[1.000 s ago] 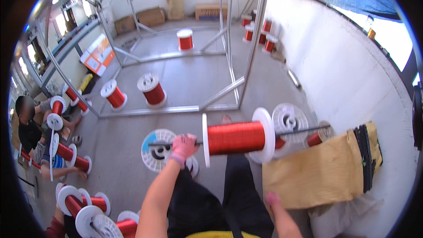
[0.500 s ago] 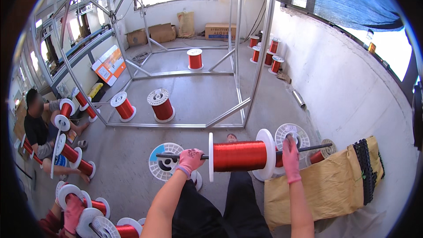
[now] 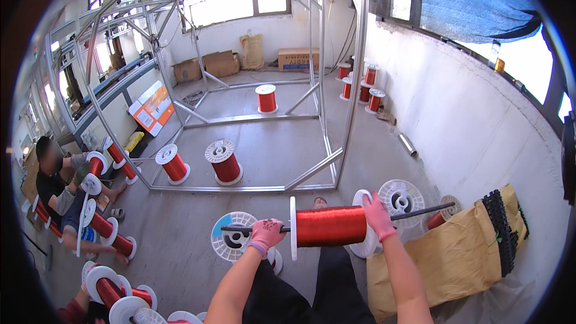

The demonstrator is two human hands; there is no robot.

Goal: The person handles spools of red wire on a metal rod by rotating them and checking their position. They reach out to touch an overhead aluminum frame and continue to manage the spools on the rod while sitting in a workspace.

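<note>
A large spool of red wire (image 3: pixel 331 227) with white flanges lies level above my knees, with a dark rod (image 3: pixel 423 210) running through its core and sticking out both sides. In a pink glove, my left hand (image 3: pixel 267 235) is closed around the rod, just left of the left flange. My right hand (image 3: pixel 377 216), also gloved in pink, grips the top of the right flange, its fingers over the rim. Below the rod's left end stands a spool with a blue patch on its flange (image 3: pixel 219 241). Another white-flanged spool (image 3: pixel 401 198) stands behind the rod's right part.
A metal frame (image 3: pixel 264 189) stands ahead, with upright red spools (image 3: pixel 228 171) inside it. A yellowish sack (image 3: pixel 438 261) lies at right by the white wall (image 3: pixel 468 114). On the left, a seated person (image 3: pixel 57 186) handles spools. Another person's sleeve (image 3: pixel 72 311) shows at lower left.
My right hand has moved left from the rod onto the spool's right flange. The spool and rod sit slightly lower and further right in view. At lower left, the co-worker's gloved hand has left view.
</note>
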